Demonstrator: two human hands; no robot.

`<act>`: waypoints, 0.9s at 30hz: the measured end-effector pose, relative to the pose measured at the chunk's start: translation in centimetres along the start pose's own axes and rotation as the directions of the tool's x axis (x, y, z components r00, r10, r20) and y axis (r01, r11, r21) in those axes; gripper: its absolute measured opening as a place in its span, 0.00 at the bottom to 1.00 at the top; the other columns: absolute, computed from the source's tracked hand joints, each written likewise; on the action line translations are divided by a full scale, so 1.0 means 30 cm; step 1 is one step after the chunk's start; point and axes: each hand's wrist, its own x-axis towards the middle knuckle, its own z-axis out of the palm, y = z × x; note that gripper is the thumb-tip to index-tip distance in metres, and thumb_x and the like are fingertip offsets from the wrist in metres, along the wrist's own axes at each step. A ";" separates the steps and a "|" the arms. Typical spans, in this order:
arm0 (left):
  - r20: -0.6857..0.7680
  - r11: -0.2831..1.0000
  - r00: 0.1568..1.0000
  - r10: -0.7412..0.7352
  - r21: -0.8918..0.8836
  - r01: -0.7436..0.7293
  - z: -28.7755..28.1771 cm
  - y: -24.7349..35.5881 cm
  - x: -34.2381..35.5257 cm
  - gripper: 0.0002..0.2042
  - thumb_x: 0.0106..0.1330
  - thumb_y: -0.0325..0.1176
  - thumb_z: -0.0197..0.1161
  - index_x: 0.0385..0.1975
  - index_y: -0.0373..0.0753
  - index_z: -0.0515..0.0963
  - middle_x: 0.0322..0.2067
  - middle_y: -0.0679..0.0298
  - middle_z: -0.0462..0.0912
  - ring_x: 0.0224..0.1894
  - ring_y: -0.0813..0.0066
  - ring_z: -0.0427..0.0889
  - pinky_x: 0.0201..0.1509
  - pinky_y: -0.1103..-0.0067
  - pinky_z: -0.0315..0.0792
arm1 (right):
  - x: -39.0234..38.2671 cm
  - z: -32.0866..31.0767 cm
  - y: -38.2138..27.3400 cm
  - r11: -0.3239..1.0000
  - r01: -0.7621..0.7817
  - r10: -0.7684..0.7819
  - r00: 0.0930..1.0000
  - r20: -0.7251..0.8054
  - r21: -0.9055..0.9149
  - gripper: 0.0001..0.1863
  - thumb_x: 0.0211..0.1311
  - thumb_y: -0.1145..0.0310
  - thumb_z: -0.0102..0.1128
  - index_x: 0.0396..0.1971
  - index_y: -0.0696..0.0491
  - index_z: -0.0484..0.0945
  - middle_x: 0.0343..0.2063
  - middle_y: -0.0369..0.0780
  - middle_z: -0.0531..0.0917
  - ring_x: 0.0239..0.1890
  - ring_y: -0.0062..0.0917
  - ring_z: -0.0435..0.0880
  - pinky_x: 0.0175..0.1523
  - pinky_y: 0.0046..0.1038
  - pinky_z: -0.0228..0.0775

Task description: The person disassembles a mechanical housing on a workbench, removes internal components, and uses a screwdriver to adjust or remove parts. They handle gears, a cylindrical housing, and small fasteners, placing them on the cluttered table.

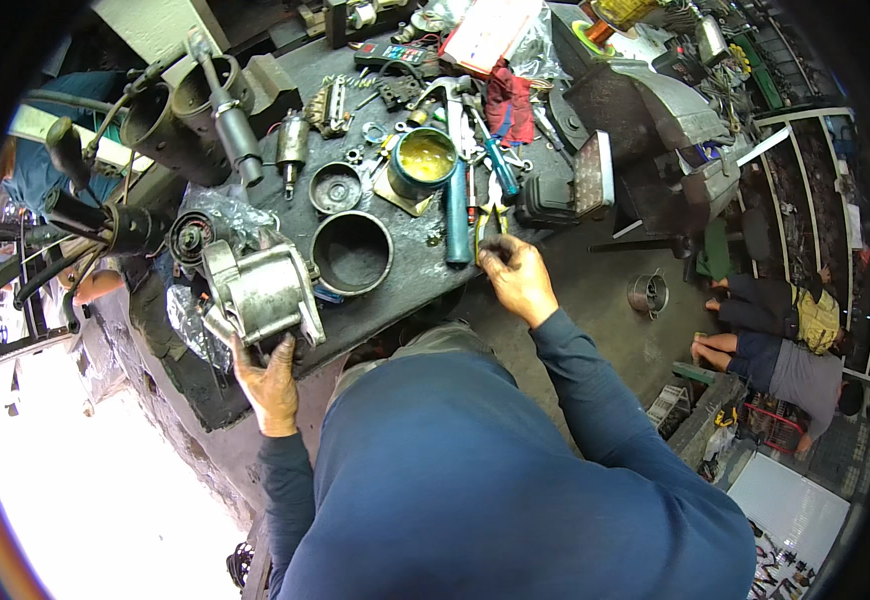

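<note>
A silver cast-metal housing [267,295], perhaps a starter motor end, stands at the bench's near left edge. My left hand [268,388] grips its lower edge, thumb and forefinger apart against the metal. My right hand [520,285] is closed in a pinch at the bench's front edge, by the handle ends of yellow-handled pliers [493,212]. Whatever lies between those fingertips is hidden. A hammer with a blue-green handle [457,215] rests just left of the pliers. Between my hands stands an open, dark metal cylinder [353,253].
Behind the cylinder are a round metal cap [336,188] and a tub of yellow grease [425,160]. A screwdriver [496,155], red cloth [510,105] and solenoid-like cylinder [293,150] lie farther back. A large vise [655,140] is at right. Other people [790,375] sit at far right.
</note>
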 end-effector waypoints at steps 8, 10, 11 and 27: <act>0.257 0.760 0.925 0.280 0.530 -0.377 0.085 0.146 0.068 0.25 0.51 0.27 0.74 0.50 0.32 0.76 0.41 0.51 0.81 0.43 0.54 0.83 0.52 0.66 0.76 | 0.209 -0.038 0.033 0.913 0.165 -0.244 0.954 -0.174 -0.373 0.14 0.65 0.66 0.65 0.42 0.61 0.86 0.39 0.55 0.89 0.44 0.52 0.89 0.51 0.44 0.80; 0.294 0.720 0.910 0.292 0.558 -0.412 0.117 0.154 0.067 0.25 0.50 0.27 0.75 0.50 0.33 0.75 0.41 0.50 0.80 0.43 0.48 0.82 0.51 0.63 0.76 | 0.238 -0.031 0.032 0.908 0.184 -0.262 0.950 -0.170 -0.376 0.14 0.64 0.67 0.65 0.42 0.62 0.85 0.39 0.56 0.88 0.44 0.52 0.88 0.52 0.46 0.80; 0.312 0.694 0.896 0.316 0.567 -0.443 0.132 0.156 0.065 0.25 0.50 0.27 0.75 0.49 0.33 0.75 0.41 0.50 0.80 0.43 0.48 0.81 0.50 0.63 0.76 | 0.248 -0.028 0.035 0.906 0.182 -0.264 0.949 -0.173 -0.383 0.13 0.64 0.67 0.66 0.42 0.61 0.85 0.39 0.56 0.88 0.44 0.53 0.88 0.52 0.47 0.79; 0.466 0.568 0.851 0.242 0.643 -0.514 0.151 0.243 0.156 0.28 0.50 0.28 0.78 0.52 0.33 0.76 0.47 0.46 0.82 0.53 0.42 0.82 0.59 0.60 0.77 | 0.489 0.055 0.008 0.404 0.087 -0.370 0.926 -0.076 -0.911 0.13 0.67 0.70 0.59 0.50 0.56 0.76 0.42 0.53 0.86 0.51 0.49 0.87 0.46 0.45 0.84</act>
